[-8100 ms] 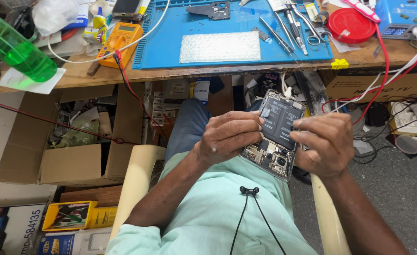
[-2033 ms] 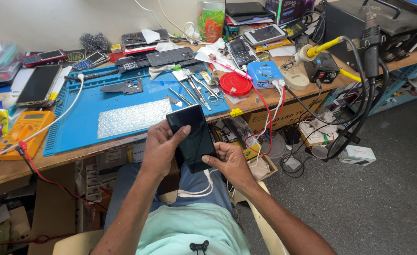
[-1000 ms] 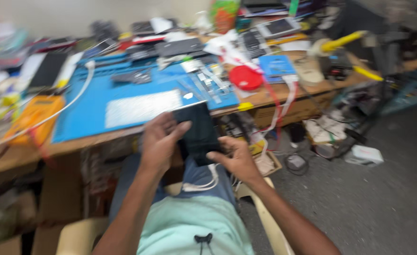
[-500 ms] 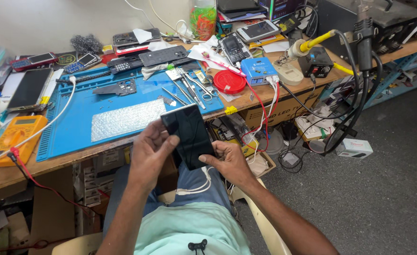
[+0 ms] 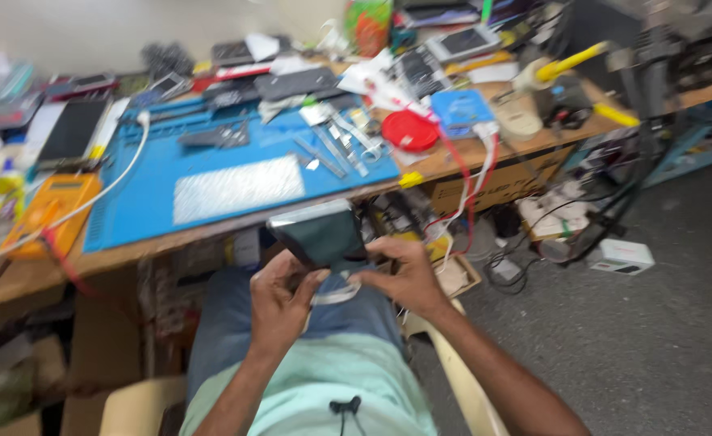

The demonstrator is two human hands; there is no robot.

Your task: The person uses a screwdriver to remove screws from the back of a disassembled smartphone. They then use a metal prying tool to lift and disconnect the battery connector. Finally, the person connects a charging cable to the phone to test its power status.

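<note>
Since half a second ago, phone (image 5: 317, 236) is being tilted flatter | held above lap (below surface (image 5: 17, 278) edge) | left hand (image 5: 279, 303) fingers gripping near corner, right hand (image 5: 404, 278) gripping opposite side | long axis running away from body.

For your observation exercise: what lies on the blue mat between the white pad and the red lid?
Head view: blurred metal hand tools lie on the blue mat, between white pad and red lid.

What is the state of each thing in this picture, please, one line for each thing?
Phone: dark screen, tilted, held over the lap in both hands.
Left hand: closed on the phone's lower edge.
Right hand: gripping the phone's right side.
Red round lid: lying flat on the bench.
Blue work mat: spread flat, tools on it.
Orange multimeter: lying flat, leads attached.
</note>
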